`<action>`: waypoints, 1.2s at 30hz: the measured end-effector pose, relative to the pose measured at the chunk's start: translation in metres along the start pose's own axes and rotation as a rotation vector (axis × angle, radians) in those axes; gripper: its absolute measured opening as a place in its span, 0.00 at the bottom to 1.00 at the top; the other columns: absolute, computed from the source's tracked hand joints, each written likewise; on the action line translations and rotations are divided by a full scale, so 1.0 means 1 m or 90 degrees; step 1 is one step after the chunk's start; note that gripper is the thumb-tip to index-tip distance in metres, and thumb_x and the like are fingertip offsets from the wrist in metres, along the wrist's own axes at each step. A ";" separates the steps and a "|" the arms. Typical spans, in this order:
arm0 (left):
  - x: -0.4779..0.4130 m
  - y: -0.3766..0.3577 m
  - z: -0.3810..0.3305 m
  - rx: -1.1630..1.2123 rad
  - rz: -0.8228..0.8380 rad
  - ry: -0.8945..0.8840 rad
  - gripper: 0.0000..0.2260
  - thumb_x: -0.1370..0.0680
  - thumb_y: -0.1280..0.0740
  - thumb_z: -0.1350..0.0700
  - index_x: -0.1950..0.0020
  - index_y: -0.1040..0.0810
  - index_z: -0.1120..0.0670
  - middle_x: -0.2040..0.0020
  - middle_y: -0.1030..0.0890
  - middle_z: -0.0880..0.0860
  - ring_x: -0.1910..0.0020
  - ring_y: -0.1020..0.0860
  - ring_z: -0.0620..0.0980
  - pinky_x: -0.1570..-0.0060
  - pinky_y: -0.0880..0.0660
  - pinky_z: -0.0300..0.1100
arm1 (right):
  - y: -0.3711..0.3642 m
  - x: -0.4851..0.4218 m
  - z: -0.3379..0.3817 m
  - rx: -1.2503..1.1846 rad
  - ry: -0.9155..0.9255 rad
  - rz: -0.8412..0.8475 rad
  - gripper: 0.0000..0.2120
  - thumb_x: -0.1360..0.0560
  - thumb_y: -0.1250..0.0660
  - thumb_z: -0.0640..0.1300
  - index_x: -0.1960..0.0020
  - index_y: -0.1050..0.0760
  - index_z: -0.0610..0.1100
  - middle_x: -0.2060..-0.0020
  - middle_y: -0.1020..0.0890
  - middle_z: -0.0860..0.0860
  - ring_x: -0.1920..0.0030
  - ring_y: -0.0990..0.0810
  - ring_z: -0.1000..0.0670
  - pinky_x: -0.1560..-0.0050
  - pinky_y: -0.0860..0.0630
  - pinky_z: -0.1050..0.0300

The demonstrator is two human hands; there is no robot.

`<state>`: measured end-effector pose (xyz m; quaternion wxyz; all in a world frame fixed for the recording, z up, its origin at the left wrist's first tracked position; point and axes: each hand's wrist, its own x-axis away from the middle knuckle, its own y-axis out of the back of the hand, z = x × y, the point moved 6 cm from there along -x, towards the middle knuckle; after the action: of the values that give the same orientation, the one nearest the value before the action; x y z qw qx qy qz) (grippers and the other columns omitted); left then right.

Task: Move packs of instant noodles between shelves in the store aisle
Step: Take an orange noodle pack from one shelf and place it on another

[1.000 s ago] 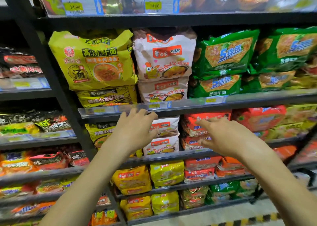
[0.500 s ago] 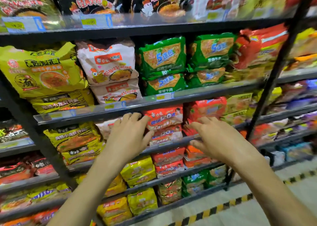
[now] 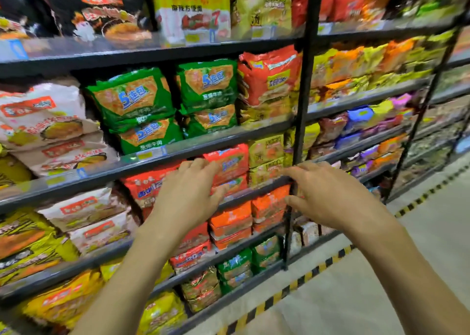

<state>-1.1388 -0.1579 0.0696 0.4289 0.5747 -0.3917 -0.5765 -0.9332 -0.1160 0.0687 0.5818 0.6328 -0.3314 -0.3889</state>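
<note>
Both my hands are raised in front of the noodle shelves, holding nothing. My left hand (image 3: 189, 192) hovers with relaxed fingers before a red noodle pack (image 3: 229, 163) on the middle shelf. My right hand (image 3: 328, 195) is spread a little to the right, in front of the black shelf post (image 3: 302, 100) and orange packs (image 3: 269, 202) on the shelf below. Whether either hand touches a pack I cannot tell. Green five-packs (image 3: 132, 100) stand on the shelf above, and white packs (image 3: 43, 116) lie to their left.
Dark metal shelves (image 3: 152, 156) full of noodle packs run left to right. A second shelving unit (image 3: 368, 98) continues on the right. The grey floor (image 3: 381, 271) with a yellow-black stripe (image 3: 300, 284) lies at the lower right.
The view has swung to the right along the aisle; the yellow packs left the frame and the second shelving unit came in. Both hands kept their raised pose and hold nothing.
</note>
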 end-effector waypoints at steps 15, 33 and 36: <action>-0.142 -0.052 -0.062 0.022 -0.025 0.024 0.23 0.18 0.42 0.40 0.25 0.32 0.46 0.31 0.25 0.50 0.33 0.26 0.56 0.44 0.25 0.52 | 0.000 -0.090 -0.144 0.013 -0.046 0.026 0.27 0.19 0.39 0.58 0.23 0.39 0.52 0.26 0.34 0.49 0.29 0.32 0.44 0.38 0.28 0.47; -0.324 -0.094 -0.082 -0.012 -0.045 0.177 0.21 0.18 0.40 0.41 0.27 0.31 0.48 0.35 0.23 0.51 0.36 0.25 0.56 0.52 0.23 0.51 | -0.013 -0.314 -0.256 -0.020 0.117 -0.027 0.25 0.20 0.37 0.57 0.26 0.35 0.50 0.33 0.28 0.47 0.35 0.27 0.43 0.43 0.23 0.45; -0.346 -0.100 -0.077 0.012 -0.048 0.238 0.22 0.18 0.39 0.41 0.26 0.31 0.48 0.36 0.24 0.52 0.34 0.27 0.56 0.50 0.23 0.52 | -0.010 -0.358 -0.267 -0.009 0.173 -0.069 0.25 0.20 0.36 0.57 0.27 0.34 0.49 0.31 0.30 0.47 0.33 0.29 0.43 0.42 0.23 0.46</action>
<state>-1.0764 0.2047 0.0858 0.4665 0.6901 -0.2889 -0.4719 -0.8701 0.3249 0.1020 0.6039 0.6927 -0.2122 -0.3323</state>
